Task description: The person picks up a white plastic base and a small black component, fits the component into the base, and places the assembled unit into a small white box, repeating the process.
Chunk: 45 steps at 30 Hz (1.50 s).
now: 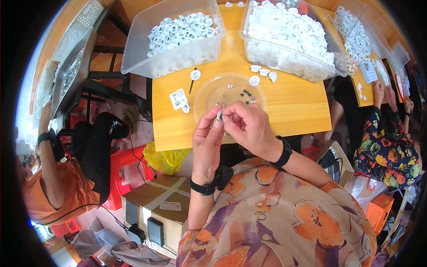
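Note:
Close together over the near part of a clear round tray (205,85), my left hand (208,138) and my right hand (250,127) meet at the fingertips. Pinched in the left fingers is a small white plastic piece (219,115), partly hidden. The right thumb and forefinger press against this same piece from the other side. Small dark parts (247,93) and a tiny white part (231,86) lie in the tray. To its left are a white printed card (178,98), a small white part (186,108) and a round white piece (195,74) by a thin black stick (191,86).
Two translucent bins, left (182,60) and right (284,52), hold heaped white plastic pieces at the table's far side. Several white caps (254,80) lie before the right bin. Co-workers sit at both sides. A cardboard box (167,196) and yellow bag (167,159) are lower left.

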Each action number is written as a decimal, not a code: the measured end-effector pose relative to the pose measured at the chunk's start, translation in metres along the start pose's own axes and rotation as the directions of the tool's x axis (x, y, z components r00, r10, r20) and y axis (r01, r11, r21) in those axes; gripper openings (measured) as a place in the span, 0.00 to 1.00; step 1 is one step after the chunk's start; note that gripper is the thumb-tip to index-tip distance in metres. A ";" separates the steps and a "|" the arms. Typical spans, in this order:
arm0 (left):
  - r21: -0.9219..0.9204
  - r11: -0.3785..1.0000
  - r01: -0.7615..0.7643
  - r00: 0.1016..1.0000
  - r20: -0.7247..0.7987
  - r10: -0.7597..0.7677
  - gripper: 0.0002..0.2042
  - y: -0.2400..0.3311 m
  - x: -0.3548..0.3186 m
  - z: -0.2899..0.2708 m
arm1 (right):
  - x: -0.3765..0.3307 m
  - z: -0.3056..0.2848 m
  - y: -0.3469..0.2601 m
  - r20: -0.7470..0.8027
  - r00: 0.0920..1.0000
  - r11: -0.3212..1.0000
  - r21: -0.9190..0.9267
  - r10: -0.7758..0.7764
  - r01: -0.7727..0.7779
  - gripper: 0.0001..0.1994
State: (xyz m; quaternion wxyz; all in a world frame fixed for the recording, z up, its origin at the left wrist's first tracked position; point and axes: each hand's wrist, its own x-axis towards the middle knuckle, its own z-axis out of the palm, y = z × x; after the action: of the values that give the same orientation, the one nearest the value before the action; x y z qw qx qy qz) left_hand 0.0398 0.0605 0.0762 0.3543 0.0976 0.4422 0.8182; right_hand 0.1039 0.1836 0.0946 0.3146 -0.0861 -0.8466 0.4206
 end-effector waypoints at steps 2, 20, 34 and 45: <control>-0.002 1.000 0.004 1.000 -0.007 -0.004 0.16 0.000 0.000 0.001 | 0.001 0.001 -0.001 0.049 0.988 0.968 0.198 0.149 -0.156 0.05; 0.211 0.968 -0.133 0.987 -0.062 0.150 0.18 -0.018 0.000 -0.001 | -0.003 0.001 0.011 0.252 0.947 0.846 0.445 0.198 -0.295 0.06; -0.033 0.998 -0.055 0.997 -0.054 0.053 0.17 -0.020 -0.002 0.009 | -0.011 -0.006 -0.002 0.084 0.985 0.972 0.169 0.153 -0.166 0.07; -0.150 0.988 -0.026 0.998 -0.056 0.018 0.17 -0.011 -0.002 0.010 | -0.001 -0.007 0.003 0.113 0.986 0.976 0.167 0.120 -0.138 0.05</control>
State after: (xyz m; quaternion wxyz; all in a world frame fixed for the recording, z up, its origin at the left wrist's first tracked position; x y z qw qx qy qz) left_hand 0.0510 0.0699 0.0741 0.3395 0.0534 0.3875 0.8554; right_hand 0.1084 0.1893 0.0951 0.2492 -0.0913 -0.8141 0.5165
